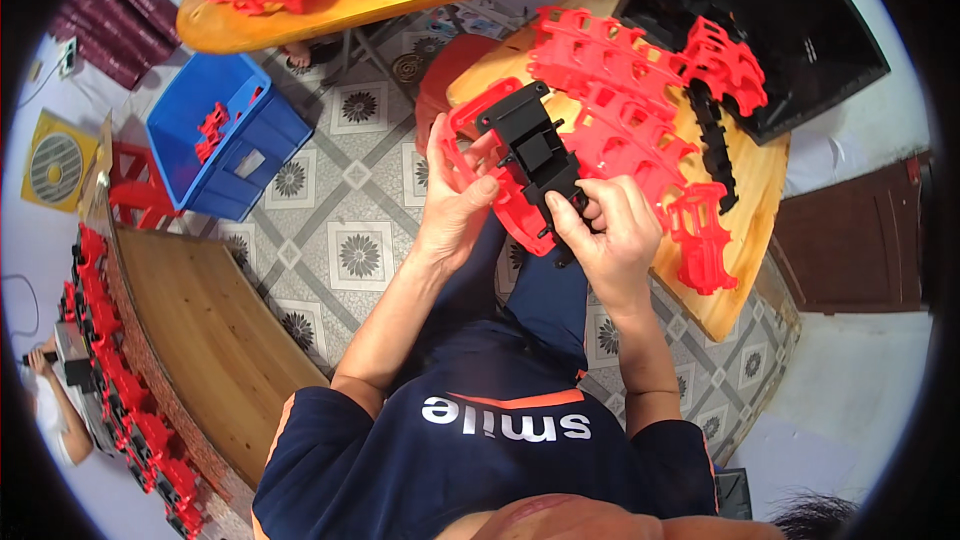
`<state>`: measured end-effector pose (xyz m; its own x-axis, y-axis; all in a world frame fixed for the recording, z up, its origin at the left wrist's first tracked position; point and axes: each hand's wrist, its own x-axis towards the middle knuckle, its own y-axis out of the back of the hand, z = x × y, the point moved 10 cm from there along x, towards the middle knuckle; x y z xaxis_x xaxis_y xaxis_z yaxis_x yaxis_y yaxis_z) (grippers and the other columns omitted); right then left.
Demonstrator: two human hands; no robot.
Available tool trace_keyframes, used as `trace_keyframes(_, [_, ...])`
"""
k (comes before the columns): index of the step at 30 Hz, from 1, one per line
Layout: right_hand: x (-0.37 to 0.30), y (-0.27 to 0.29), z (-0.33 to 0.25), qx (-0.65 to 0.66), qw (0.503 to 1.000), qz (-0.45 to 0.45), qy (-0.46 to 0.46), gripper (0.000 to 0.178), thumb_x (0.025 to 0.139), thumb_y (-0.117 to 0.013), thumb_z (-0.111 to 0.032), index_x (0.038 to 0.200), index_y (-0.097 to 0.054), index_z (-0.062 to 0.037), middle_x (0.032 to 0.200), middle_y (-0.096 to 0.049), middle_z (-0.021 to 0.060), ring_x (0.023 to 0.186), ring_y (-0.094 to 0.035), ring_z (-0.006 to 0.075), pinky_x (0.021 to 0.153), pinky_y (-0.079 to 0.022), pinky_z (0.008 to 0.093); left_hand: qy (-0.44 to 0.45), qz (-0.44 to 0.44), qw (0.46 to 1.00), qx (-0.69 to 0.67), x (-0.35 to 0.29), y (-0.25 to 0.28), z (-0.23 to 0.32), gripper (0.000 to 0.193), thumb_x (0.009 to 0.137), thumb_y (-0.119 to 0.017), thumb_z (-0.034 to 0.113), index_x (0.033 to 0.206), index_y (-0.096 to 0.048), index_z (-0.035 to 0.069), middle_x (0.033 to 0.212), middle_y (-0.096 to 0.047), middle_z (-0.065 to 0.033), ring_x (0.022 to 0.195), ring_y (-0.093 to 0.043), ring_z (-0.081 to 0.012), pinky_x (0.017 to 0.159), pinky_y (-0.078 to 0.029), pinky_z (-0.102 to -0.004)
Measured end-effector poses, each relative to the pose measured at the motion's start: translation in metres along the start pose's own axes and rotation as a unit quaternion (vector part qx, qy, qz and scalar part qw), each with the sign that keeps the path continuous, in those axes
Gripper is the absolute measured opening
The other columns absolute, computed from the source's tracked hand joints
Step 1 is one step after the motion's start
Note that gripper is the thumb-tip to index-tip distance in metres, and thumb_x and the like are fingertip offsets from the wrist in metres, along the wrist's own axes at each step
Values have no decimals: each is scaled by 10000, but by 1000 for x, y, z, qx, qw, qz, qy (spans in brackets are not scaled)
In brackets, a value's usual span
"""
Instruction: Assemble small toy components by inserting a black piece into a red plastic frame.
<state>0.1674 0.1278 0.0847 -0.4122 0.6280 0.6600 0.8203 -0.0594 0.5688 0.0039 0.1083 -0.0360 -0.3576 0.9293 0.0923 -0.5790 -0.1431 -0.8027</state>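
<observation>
My left hand [455, 205] grips a curved red plastic frame [522, 223] from its left side, the thumb pressed against its inner edge. Set against this frame is a black plastic part [512, 112] with a square recess in its middle. The thumb and fingers of my right hand [612, 232] are closed on the lower right end of the black part. Both pieces are held up together in front of me, tilted. My fingers hide some of where they meet.
More red frames [625, 130] and black parts [712, 145] lie on the wooden table [742, 270] at right. A blue bin [232, 175] with red pieces stands on the left floor. Red and black assemblies [140, 410] line a bench at far left, by another person's arm [62, 405].
</observation>
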Motion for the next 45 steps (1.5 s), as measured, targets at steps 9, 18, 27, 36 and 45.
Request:
trace_keyframes(9, [9, -34, -24, -7, 999, -21, 38, 300, 727, -834, -158, 884, -620, -17, 713, -530, 60, 575, -541, 189, 507, -445, 321, -19, 6, 1000, 14, -5, 13, 26, 1232, 716, -873, 118, 1560, 16, 242, 1486, -317, -174, 1354, -381, -290, 1069, -417, -466])
trace_keyframes(18, [-8, -44, -45, -113, 984, -10, 137, 275, 758, -805, -234, 791, -602, -51, 704, -515, 59, 621, -570, 233, 530, -461, 337, -6, 18, 1000, 17, -14, 19, 23, 1153, 780, -802, 144, 1568, 37, 218, 1487, -319, -144, 1374, -356, -289, 1122, -332, -456])
trace_keyframes(27, [41, -103, 22, 303, 940, -94, -127, 427, 884, -712, -351, 1088, -642, 17, 1061, -642, 176, 1011, -623, 298, 856, -492, 358, -23, 11, 998, 52, -7, 7, 31, 869, 891, -681, 307, 1545, -134, 137, 1427, -408, -139, 1314, -429, -257, 1095, -360, -410])
trace_keyframes(36, [38, -166, -36, 511, 802, -305, -55, 950, 874, -687, -462, 1540, -179, -14, 1555, -293, 163, 1417, -339, 283, 1151, -277, 385, -205, 149, 963, 88, -25, 42, 117, 509, 984, -589, 378, 1348, -420, 65, 1171, -546, -59, 1107, -512, -136, 983, -424, -304])
trace_keyframes(45, [3, -214, -44, 579, 769, -262, -70, 705, 926, -680, -128, 1499, -295, 12, 1315, -540, 121, 1144, -569, 178, 967, -475, 323, -335, 153, 788, 494, -81, 20, 181, 1347, 671, -853, 290, 1544, 152, 87, 1547, -178, -234, 1439, -239, -327, 1164, -248, -421])
